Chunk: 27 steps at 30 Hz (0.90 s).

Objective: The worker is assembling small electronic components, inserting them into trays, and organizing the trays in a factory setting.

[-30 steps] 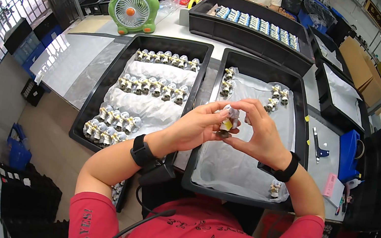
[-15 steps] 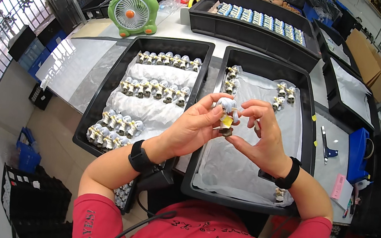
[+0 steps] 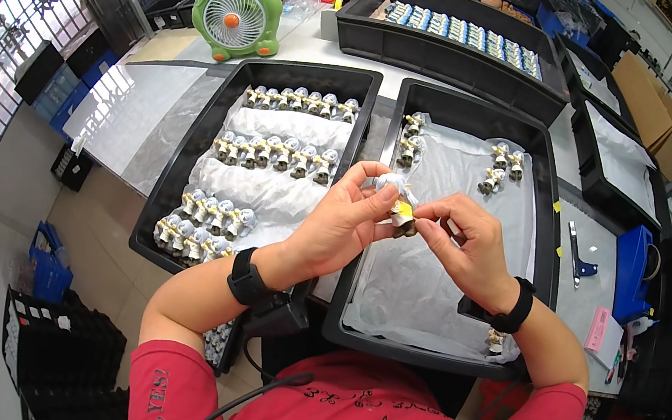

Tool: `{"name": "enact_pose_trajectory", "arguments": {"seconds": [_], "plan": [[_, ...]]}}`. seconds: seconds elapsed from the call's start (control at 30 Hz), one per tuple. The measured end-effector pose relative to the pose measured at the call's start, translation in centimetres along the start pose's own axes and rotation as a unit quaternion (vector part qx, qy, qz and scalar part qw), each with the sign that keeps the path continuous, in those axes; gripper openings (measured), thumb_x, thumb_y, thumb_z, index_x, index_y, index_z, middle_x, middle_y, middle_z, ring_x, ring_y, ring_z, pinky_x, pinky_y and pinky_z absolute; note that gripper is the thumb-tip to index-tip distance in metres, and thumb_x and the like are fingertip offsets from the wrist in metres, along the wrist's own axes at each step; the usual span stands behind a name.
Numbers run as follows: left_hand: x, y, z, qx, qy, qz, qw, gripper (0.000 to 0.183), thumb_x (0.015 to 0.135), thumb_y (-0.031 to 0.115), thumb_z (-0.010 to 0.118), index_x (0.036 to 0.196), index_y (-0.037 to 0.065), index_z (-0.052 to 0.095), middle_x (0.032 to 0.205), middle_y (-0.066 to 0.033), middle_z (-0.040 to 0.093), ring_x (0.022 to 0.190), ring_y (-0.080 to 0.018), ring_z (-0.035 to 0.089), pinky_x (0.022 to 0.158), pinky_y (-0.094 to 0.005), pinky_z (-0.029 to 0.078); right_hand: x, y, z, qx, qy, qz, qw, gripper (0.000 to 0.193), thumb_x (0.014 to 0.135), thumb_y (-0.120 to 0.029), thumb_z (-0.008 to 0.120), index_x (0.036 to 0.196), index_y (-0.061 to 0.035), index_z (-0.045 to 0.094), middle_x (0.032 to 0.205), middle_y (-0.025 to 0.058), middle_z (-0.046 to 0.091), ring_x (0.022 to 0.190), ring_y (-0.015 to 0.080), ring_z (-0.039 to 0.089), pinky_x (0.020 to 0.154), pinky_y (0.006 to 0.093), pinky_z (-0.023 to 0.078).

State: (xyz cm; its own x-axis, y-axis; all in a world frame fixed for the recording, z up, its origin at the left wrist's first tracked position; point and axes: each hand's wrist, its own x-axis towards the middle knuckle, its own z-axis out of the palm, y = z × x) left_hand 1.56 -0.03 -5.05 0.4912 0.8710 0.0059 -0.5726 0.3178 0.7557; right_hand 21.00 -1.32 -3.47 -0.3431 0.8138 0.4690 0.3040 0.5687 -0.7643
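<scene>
A small toy figurine with pale hair, a white-and-yellow body and a dark base is held up over the right-hand tray, leaning a little. My left hand grips it around the head and back, the thumb across its front. From the other side my right hand pinches at the figurine's body with thumb and forefinger; whether a small part lies between the fingertips is hidden. Beneath is a black tray lined with white paper, bearing a few like figurines. At left another black tray holds rows of them.
A green animal-shaped fan stands on the table behind the left tray. Farther back, a deep black crate contains many small blue-and-white pieces. Along the right lie a blue-handled tool, a blue holder and a pink-and-white box. Someone in white sits across.
My right thumb and forefinger have closed in from apart to a pinch at the figurine's side. The figurine has tilted and sits slightly lower in my left hand.
</scene>
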Motion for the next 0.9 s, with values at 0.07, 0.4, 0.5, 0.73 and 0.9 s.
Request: {"name": "enact_pose_trajectory", "arguments": {"seconds": [0.07, 0.4, 0.5, 0.73, 0.9], "plan": [[-0.10, 0.13, 0.01, 0.009, 0.004, -0.002, 1.000, 0.032, 0.091, 0.020, 0.057, 0.116, 0.013, 0.039, 0.103, -0.0045, 0.057, 0.098, -0.0139, 0.056, 0.088, -0.0354, 0.045, -0.07, 0.19, 0.03, 0.003, 0.002, 0.011, 1.000, 0.009, 0.080, -0.007, 0.065, 0.088, -0.0033, 0.065, 0.077, 0.0049, 0.061, 0.060, 0.0118, 0.049, 0.053, 0.0239, 0.039], [-0.15, -0.06, 0.27, 0.146, -0.023, 0.082, 0.986, 0.033, 0.088, 0.007, 0.057, 0.114, 0.013, 0.038, 0.114, -0.0062, 0.051, 0.105, -0.0158, 0.053, 0.092, -0.0332, 0.044, -0.03, 0.04, -0.33, -0.016, 0.037, 0.000, 0.999, 0.013, 0.077, -0.005, 0.067, 0.090, -0.0052, 0.067, 0.076, 0.0037, 0.060, 0.058, 0.0106, 0.047, 0.051, 0.0244, 0.037], [0.07, -0.28, 0.13, 0.179, -0.047, 0.104, 0.977, 0.034, 0.087, 0.003, 0.058, 0.113, 0.012, 0.038, 0.117, -0.0071, 0.049, 0.109, -0.0168, 0.051, 0.093, -0.0339, 0.043, -0.04, 0.14, -0.38, -0.019, 0.053, -0.012, 0.998, 0.014, 0.075, -0.002, 0.068, 0.088, -0.0065, 0.068, 0.076, 0.0028, 0.059, 0.057, 0.0098, 0.046, 0.050, 0.0237, 0.036], [0.27, -0.21, 0.33, 0.170, -0.088, 0.125, 0.973, 0.035, 0.084, -0.004, 0.055, 0.109, 0.013, 0.039, 0.118, -0.0092, 0.048, 0.115, -0.0188, 0.047, 0.096, -0.0348, 0.040, -0.10, -0.10, -0.72, -0.079, 0.056, -0.089, 0.991, 0.015, 0.074, 0.000, 0.069, 0.086, -0.0074, 0.067, 0.079, 0.0024, 0.059, 0.059, 0.0098, 0.051, 0.049, 0.0226, 0.041], [0.08, 0.12, 0.50, 0.109, -0.093, 0.093, 0.985, 0.035, 0.083, -0.005, 0.055, 0.107, 0.015, 0.040, 0.119, -0.0104, 0.048, 0.120, -0.0233, 0.045, 0.100, -0.0361, 0.038, 0.04, 0.39, -0.76, -0.147, 0.069, -0.186, 0.969, 0.018, 0.070, 0.000, 0.071, 0.086, -0.0095, 0.067, 0.080, 0.0021, 0.059, 0.062, 0.0135, 0.056, 0.049, 0.0245, 0.045]]}}
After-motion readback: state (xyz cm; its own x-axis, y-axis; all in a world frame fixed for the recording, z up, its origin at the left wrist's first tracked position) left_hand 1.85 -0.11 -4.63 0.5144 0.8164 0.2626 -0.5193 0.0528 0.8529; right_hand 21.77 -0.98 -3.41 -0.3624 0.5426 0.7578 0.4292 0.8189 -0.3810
